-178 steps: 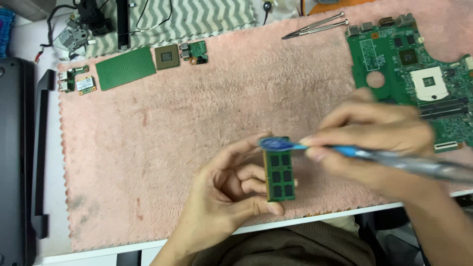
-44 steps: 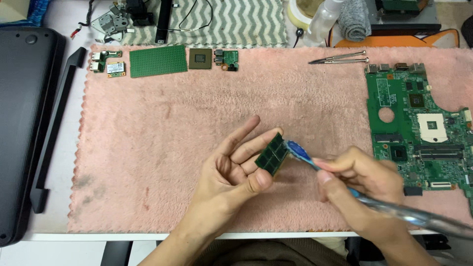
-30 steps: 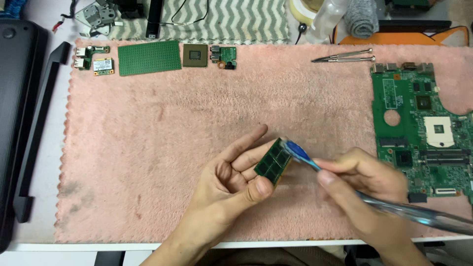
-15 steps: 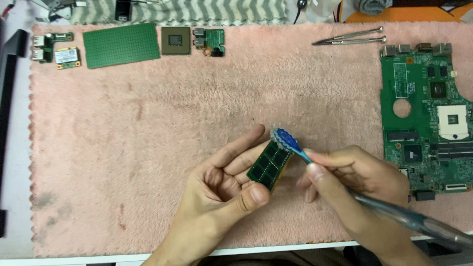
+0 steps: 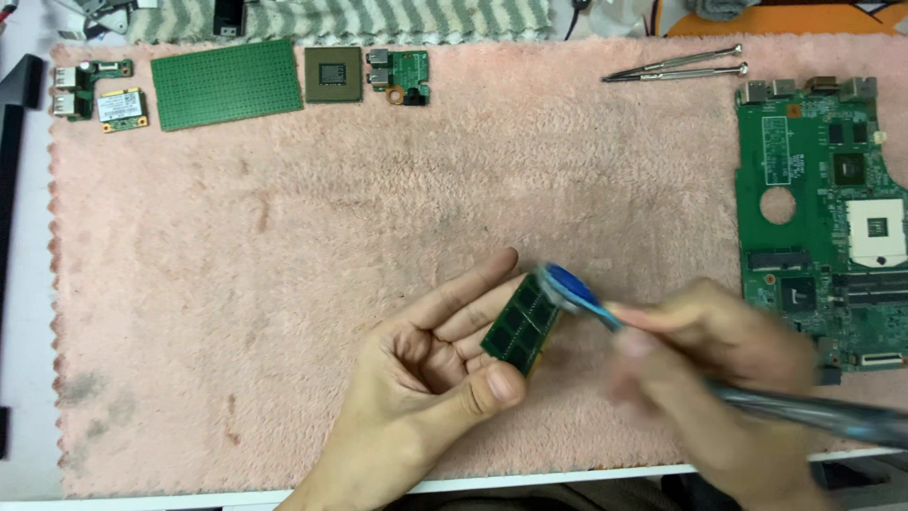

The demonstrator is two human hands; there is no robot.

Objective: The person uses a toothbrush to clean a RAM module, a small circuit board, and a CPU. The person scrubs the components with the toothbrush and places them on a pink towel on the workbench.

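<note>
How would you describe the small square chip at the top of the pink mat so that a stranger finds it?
Follow the far edge of the pink mat rightwards from the large green perforated board. The chip lies next; alone there, it is square and brownish with a dark centre.

A white table [image 5: 24, 284] carries a pink fleecy mat [image 5: 331, 218] and a striped cloth [image 5: 378, 19].

A green motherboard [image 5: 823, 208] is laid at the right of the pink towel [image 5: 378, 218]; a perforated board [image 5: 227, 83], a processor chip [image 5: 333, 74] and two screwdrivers [image 5: 673, 64] are ranged along its far edge.
</note>
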